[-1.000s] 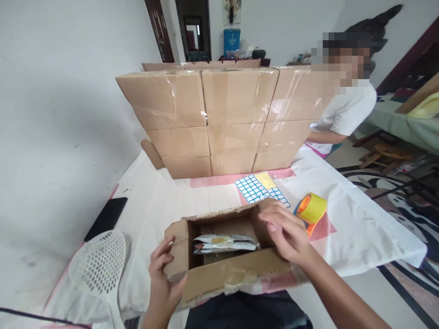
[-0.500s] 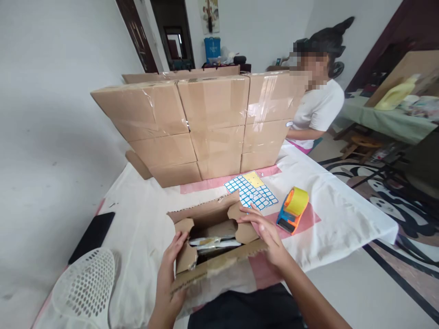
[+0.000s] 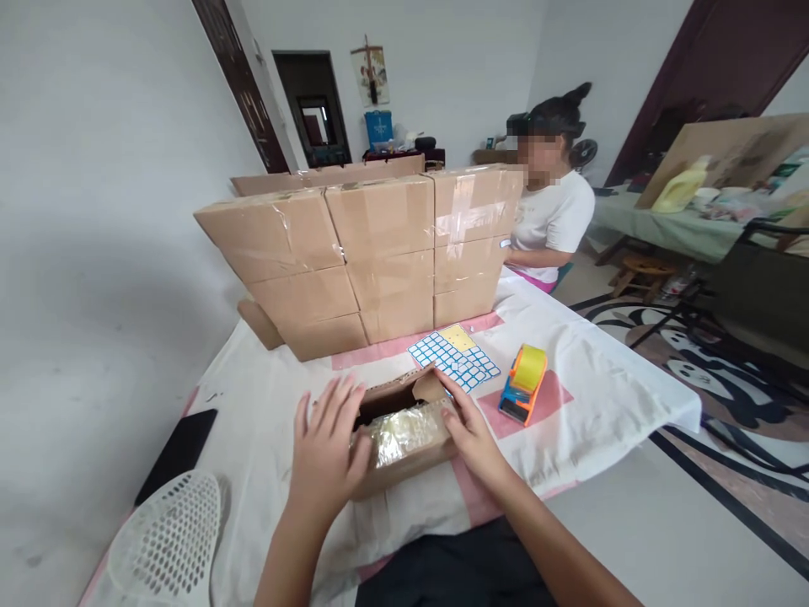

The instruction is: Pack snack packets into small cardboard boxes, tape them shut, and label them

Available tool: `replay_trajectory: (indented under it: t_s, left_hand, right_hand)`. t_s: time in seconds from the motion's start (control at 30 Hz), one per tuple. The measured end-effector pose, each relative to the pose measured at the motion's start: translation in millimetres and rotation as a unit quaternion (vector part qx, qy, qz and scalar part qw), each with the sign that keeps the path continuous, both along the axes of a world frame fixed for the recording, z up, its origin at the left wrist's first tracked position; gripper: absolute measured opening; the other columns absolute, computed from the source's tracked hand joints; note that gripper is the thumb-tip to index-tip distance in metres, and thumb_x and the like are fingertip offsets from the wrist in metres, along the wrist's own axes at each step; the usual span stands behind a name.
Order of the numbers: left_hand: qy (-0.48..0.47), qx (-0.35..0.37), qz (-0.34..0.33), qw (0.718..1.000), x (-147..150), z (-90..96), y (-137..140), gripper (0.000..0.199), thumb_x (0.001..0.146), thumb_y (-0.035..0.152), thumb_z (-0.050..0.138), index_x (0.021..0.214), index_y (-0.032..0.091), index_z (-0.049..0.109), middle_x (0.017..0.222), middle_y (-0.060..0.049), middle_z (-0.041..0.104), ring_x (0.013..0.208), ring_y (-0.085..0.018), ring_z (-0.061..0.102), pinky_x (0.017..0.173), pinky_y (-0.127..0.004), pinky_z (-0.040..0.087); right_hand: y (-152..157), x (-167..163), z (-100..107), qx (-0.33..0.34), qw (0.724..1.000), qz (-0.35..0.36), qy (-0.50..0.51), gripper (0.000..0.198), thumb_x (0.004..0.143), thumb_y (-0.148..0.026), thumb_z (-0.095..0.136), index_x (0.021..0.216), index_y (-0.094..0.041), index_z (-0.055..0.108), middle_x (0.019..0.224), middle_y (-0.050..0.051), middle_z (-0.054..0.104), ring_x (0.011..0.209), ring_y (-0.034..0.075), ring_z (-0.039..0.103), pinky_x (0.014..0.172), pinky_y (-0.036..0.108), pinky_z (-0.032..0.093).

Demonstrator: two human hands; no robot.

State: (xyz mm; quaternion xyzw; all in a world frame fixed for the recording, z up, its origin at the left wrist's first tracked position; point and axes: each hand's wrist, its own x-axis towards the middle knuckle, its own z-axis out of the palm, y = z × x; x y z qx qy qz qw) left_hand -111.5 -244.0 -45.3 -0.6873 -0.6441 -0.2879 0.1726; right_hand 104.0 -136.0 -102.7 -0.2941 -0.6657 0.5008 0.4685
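A small cardboard box (image 3: 410, 464) lies on the cloth in front of me. Its near flap (image 3: 404, 434), shiny with clear tape, leans inward over the opening, and a dark gap shows behind it. My left hand (image 3: 332, 434) rests against the box's left end, fingers spread and pointing away from me. At the other end, my right hand (image 3: 471, 434) grips the side, with the thumb on the near flap and the fingers beside a small end flap (image 3: 430, 387). What lies inside the box is hidden.
Stacked taped cartons (image 3: 379, 261) stand along the table's far side. A patterned sheet (image 3: 455, 358) and a tape dispenser (image 3: 523, 384) lie right of the box. A black flat object (image 3: 177, 455) and white perforated item (image 3: 168, 539) are left. A person (image 3: 549, 211) sits beyond the cartons.
The near flap has folded inward, covering the items seen inside before. My left hand has moved from holding the left flap to lying spread over that end. The view has shifted somewhat.
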Motion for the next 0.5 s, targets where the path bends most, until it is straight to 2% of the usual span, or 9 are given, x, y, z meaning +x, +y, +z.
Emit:
replay_trajectory:
  t_s: [0.07, 0.13, 0.17, 0.23, 0.27, 0.3, 0.33, 0.4, 0.5]
  left_hand:
    - [0.040, -0.074, -0.018, 0.996, 13.1, 2.4, 4.6, 0.049, 0.097, 0.033, 0.052, 0.145, 0.021, 0.050, 0.136, -0.013, 0.067, 0.125, -0.032, 0.063, 0.114, -0.055, 0.041]
    - [0.063, -0.121, -0.018, 0.991, 27.2, -5.9, 5.2, 0.060, 0.093, 0.047, 0.060, 0.147, 0.021, 0.050, 0.140, -0.014, 0.065, 0.126, -0.036, 0.063, 0.104, -0.051, 0.051]
    - [0.074, -0.130, -0.011, 0.989, 32.7, -12.2, 4.4, 0.068, 0.089, 0.052, 0.065, 0.149, 0.022, 0.050, 0.145, -0.015, 0.061, 0.131, -0.039, 0.059, 0.103, -0.052, 0.052]
    - [0.088, -0.137, 0.007, 0.987, 38.6, -24.8, 2.4, 0.077, 0.085, 0.050, 0.071, 0.152, 0.021, 0.047, 0.152, -0.015, 0.054, 0.140, -0.041, 0.051, 0.108, -0.055, 0.048]
    - [0.089, -0.143, 0.013, 0.986, 39.3, -29.6, 1.9, 0.078, 0.084, 0.046, 0.072, 0.153, 0.021, 0.045, 0.153, -0.014, 0.053, 0.142, -0.041, 0.049, 0.110, -0.056, 0.046]
    - [0.088, -0.150, 0.019, 0.985, 38.8, -32.9, 1.7, 0.077, 0.084, 0.041, 0.072, 0.154, 0.021, 0.044, 0.154, -0.013, 0.053, 0.143, -0.040, 0.047, 0.111, -0.056, 0.045]
    - [0.086, -0.155, 0.023, 0.984, 37.5, -35.0, 2.1, 0.078, 0.084, 0.037, 0.071, 0.155, 0.022, 0.042, 0.154, -0.013, 0.053, 0.143, -0.040, 0.047, 0.111, -0.056, 0.044]
    - [0.086, -0.155, 0.023, 0.984, 34.0, -37.0, 3.9, 0.078, 0.085, 0.034, 0.070, 0.156, 0.022, 0.040, 0.154, -0.011, 0.053, 0.142, -0.039, 0.049, 0.110, -0.056, 0.044]
    - [0.102, -0.102, 0.016, 0.989, 29.6, -40.6, 7.8, 0.076, 0.085, 0.036, 0.066, 0.155, 0.020, 0.041, 0.151, -0.009, 0.056, 0.136, -0.037, 0.054, 0.106, -0.052, 0.046]
  right_hand:
    - [-5.0, 8.5, -1.7, 0.016, 1.000, -0.022, -0.004, 0.053, 0.099, -0.035, 0.054, 0.152, -0.032, 0.047, 0.160, 0.005, 0.046, 0.150, 0.026, 0.039, 0.125, 0.051, 0.030]
    - [-4.5, 25.8, -7.4, 0.056, 0.992, -0.116, -0.009, 0.050, 0.098, -0.035, 0.057, 0.147, -0.030, 0.050, 0.154, 0.008, 0.051, 0.146, 0.028, 0.043, 0.123, 0.053, 0.031]
    - [-1.0, 37.7, -12.0, 0.080, 0.978, -0.192, -0.009, 0.048, 0.096, -0.035, 0.059, 0.143, -0.028, 0.053, 0.150, 0.010, 0.054, 0.143, 0.029, 0.045, 0.122, 0.054, 0.032]
    - [12.5, 65.2, -24.6, 0.109, 0.929, -0.355, -0.012, 0.046, 0.093, -0.038, 0.062, 0.136, -0.024, 0.056, 0.142, 0.012, 0.055, 0.139, 0.031, 0.047, 0.120, 0.056, 0.033]
    - [21.9, 79.0, -32.1, 0.104, 0.904, -0.415, -0.013, 0.049, 0.091, -0.041, 0.064, 0.135, -0.022, 0.054, 0.141, 0.013, 0.054, 0.137, 0.032, 0.047, 0.119, 0.056, 0.034]
    - [31.9, 91.8, -39.8, 0.083, 0.891, -0.446, -0.011, 0.055, 0.089, -0.044, 0.066, 0.136, -0.021, 0.052, 0.141, 0.014, 0.052, 0.137, 0.032, 0.047, 0.117, 0.056, 0.035]
    - [41.8, 102.5, -47.1, 0.052, 0.892, -0.450, 0.000, 0.060, 0.086, -0.048, 0.068, 0.136, -0.021, 0.049, 0.141, 0.015, 0.051, 0.134, 0.033, 0.049, 0.114, 0.056, 0.039]
    - [58.4, 116.7, -58.8, -0.008, 0.912, -0.408, 0.027, 0.061, 0.085, -0.055, 0.067, 0.132, -0.021, 0.049, 0.133, 0.015, 0.056, 0.122, 0.032, 0.059, 0.104, 0.052, 0.049]
    - [71.0, 121.2, -67.1, -0.029, 0.935, -0.351, 0.041, 0.049, 0.083, -0.059, 0.068, 0.114, -0.021, 0.060, 0.111, 0.011, 0.068, 0.100, 0.029, 0.068, 0.088, 0.046, 0.058]
